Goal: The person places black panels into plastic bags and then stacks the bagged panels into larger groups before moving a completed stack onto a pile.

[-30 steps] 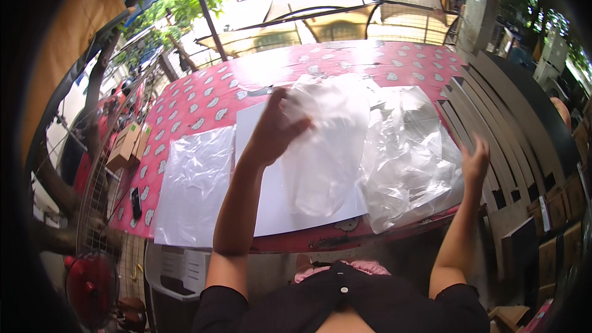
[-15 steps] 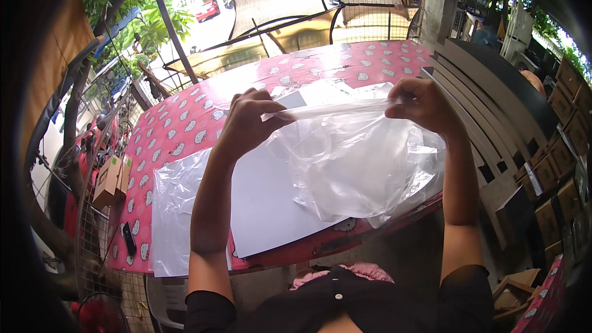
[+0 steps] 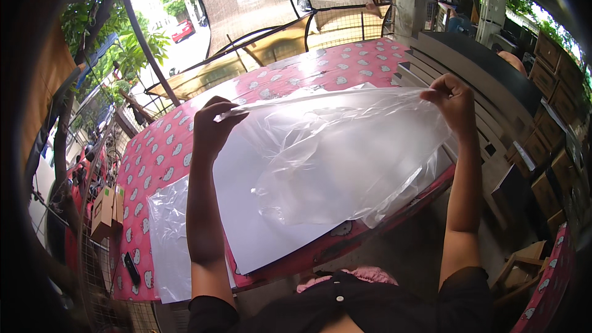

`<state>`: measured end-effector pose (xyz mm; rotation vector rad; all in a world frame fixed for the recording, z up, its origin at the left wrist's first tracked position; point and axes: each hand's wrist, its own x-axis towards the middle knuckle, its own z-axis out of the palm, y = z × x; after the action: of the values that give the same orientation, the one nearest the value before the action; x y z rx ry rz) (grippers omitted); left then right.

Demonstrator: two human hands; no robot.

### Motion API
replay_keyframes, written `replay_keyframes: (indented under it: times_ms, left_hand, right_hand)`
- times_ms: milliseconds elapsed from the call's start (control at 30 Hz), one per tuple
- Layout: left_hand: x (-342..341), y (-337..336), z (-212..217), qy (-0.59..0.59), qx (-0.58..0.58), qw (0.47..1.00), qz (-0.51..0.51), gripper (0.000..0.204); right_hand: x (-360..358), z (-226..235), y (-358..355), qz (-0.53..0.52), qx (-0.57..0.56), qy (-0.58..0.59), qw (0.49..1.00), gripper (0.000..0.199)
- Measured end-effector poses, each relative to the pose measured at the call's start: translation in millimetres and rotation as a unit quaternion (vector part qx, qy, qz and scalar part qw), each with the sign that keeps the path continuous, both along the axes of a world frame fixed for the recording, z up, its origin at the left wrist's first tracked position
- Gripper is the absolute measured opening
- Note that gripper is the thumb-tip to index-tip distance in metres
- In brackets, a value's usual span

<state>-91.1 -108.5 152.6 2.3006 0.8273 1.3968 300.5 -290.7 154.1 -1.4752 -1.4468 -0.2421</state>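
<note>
A clear plastic bag (image 3: 351, 154) is stretched wide between my two hands above the table. My left hand (image 3: 216, 124) pinches its upper left corner. At the upper right corner, my right hand (image 3: 453, 100) grips the edge between thumb and fingers. The bag's lower part hangs loose and wrinkled, draped over a large white sheet (image 3: 246, 222) lying flat on the table. To the left of that sheet, partly behind my left forearm, lies another clear plastic bag (image 3: 168, 234).
The table (image 3: 145, 160) wears a pink cat-print cover. A small dark device (image 3: 132, 268) and a cardboard box (image 3: 106, 213) are at its left. Long grey boards (image 3: 487, 98) stack along the right, with wooden drawers or boxes (image 3: 549, 148) beyond. A mesh fence (image 3: 345, 28) stands behind.
My hands have moved apart, left hand leftward and right hand rightward, pulling the bunched bag edge out wide. The view has shifted slightly.
</note>
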Motion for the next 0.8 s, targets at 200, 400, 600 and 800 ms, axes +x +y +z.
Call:
replay_keyframes:
  times_ms: [200,400,600,800]
  left_hand:
    - [32.5,-42.3,-2.6,-0.28,-0.294,0.888,-0.214,0.014]
    - [50.0,-48.1,-12.5,-0.324,-0.179,0.922,-0.115,0.009]
    - [45.1,-61.9,-32.4,0.052,-0.275,0.949,-0.145,0.009]
    - [15.8,-39.7,-21.2,-0.403,-0.332,0.82,-0.235,0.024]
  right_hand:
    - [2.9,-13.7,-9.3,0.045,0.036,0.061,0.996,0.009]
    - [-0.2,-29.8,-9.1,0.022,0.112,0.049,0.992,0.009]
    - [12.1,-26.5,-19.7,0.503,0.269,0.46,0.681,0.021]
    - [-64.5,-40.0,-13.2,0.402,-0.137,-0.045,0.904,0.016]
